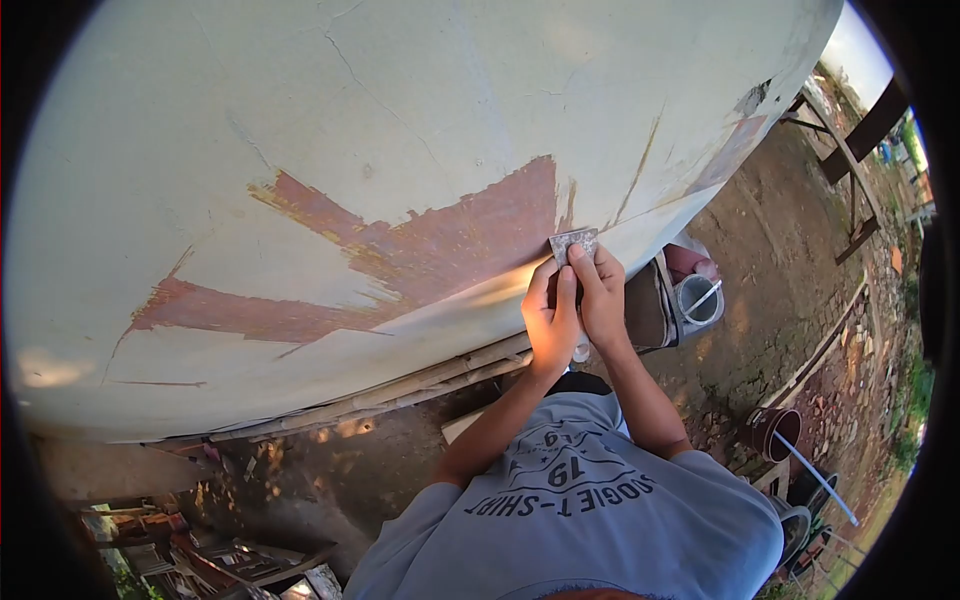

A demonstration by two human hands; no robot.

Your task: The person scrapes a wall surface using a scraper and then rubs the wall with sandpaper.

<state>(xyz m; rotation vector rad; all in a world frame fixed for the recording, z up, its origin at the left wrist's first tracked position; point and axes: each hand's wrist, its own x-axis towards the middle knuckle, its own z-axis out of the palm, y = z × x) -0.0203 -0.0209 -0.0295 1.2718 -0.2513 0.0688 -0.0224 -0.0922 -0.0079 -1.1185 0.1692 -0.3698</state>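
Note:
A small flat scraper (573,241), grey and speckled, is pinched in front of me against a large pale curved surface (450,90). My right hand (602,298) is closed on it, a digit pressed over its near face. Close beside it, my left hand (548,318) is also closed, gripping around the scraper's lower left edge; some of its fingers are hidden. Left of the hands spreads a reddish-brown patch (470,240) with ragged, yellowish edges, where the pale coat is absent. Thin cracks run through the coat above.
A grey bucket (700,300) with a white stick stands right of my hands. Farther right are a brown bucket (770,432) with a blue stick and a wooden frame (850,180). Bamboo poles (400,388) run under the surface's lower edge. Scrap wood (220,560) lies lower left.

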